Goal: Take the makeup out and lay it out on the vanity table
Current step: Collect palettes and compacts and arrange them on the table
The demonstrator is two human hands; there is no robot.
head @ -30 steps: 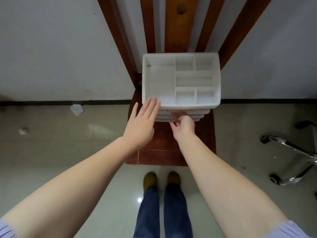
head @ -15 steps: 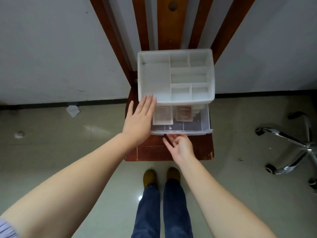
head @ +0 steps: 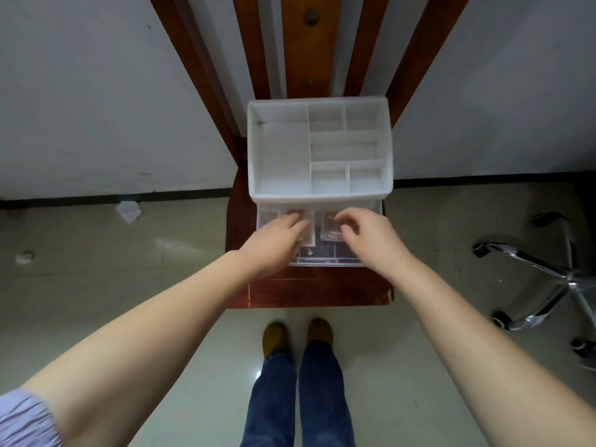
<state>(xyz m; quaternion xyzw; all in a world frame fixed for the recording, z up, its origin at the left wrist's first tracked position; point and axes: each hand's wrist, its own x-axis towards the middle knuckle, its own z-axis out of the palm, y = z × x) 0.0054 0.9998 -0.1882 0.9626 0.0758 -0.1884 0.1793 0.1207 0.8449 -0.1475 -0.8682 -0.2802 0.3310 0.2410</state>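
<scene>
Crumpled paper (head: 129, 211) lies on the floor at far left. Next, the left hand (head: 274, 240) reaches into the pulled-out clear drawer (head: 325, 260) of the white organizer (head: 319, 198), fingers curled on the left makeup case (head: 308, 232). Just beside it, the right hand (head: 367, 235) pinches the right makeup case (head: 329, 227) with bent fingers. Both cases lie inside the drawer, over the wooden tabletop (head: 319, 291). A chrome chair base (head: 541, 275) stands at far right.
</scene>
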